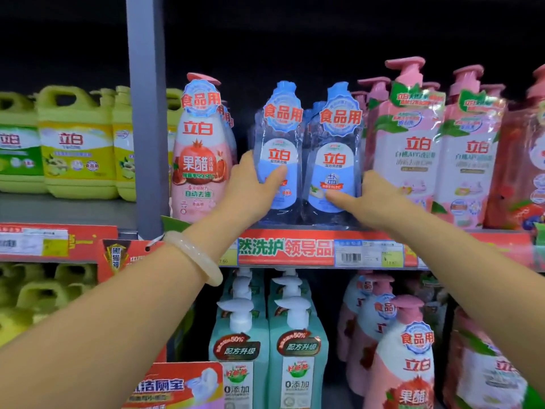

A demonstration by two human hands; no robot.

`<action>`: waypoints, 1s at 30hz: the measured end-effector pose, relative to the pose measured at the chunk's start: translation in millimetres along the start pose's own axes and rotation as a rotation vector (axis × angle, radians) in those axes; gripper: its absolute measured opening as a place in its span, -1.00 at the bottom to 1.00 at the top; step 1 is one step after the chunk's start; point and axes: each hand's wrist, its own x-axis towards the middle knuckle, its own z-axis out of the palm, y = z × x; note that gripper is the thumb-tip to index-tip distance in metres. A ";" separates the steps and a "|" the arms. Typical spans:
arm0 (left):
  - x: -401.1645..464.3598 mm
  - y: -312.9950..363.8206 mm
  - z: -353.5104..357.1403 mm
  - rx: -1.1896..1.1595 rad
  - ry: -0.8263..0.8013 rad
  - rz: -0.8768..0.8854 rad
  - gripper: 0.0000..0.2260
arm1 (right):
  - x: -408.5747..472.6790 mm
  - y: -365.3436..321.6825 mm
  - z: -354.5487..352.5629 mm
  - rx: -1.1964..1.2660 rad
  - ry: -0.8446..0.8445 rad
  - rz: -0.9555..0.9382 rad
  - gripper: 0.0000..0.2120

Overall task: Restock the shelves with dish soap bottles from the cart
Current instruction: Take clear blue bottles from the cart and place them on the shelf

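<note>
Two clear blue dish soap bottles stand side by side at the front of the middle shelf [295,231]. My left hand [253,187] grips the left blue bottle [278,137], thumb across its label and fingers round its left side. My right hand [368,196] holds the right blue bottle [334,149], thumb on the label's lower part, fingers hidden behind its right side. More blue bottles show dimly behind them. The cart is out of view.
A pink pomegranate bottle [199,160] stands just left of my left hand, beside a grey upright post [147,119]. Pink pump bottles [410,149] crowd the right. Yellow-green jugs [76,149] fill the left bay. Teal pump bottles [268,349] and pink bottles sit on the shelf below.
</note>
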 end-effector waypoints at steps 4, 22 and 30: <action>-9.9 -0.7 -3.7 0.308 -0.024 0.022 -0.24 | -7.8 2.3 3.2 -0.059 0.000 -0.013 -0.34; -19.2 2.7 -1.9 0.555 -0.037 -0.062 -0.39 | -15.8 -8.9 -3.9 -0.266 -0.053 -0.017 -0.46; -26.9 4.9 -5.4 0.500 -0.025 -0.046 -0.34 | -22.4 -14.5 -5.6 -0.372 -0.038 0.001 -0.46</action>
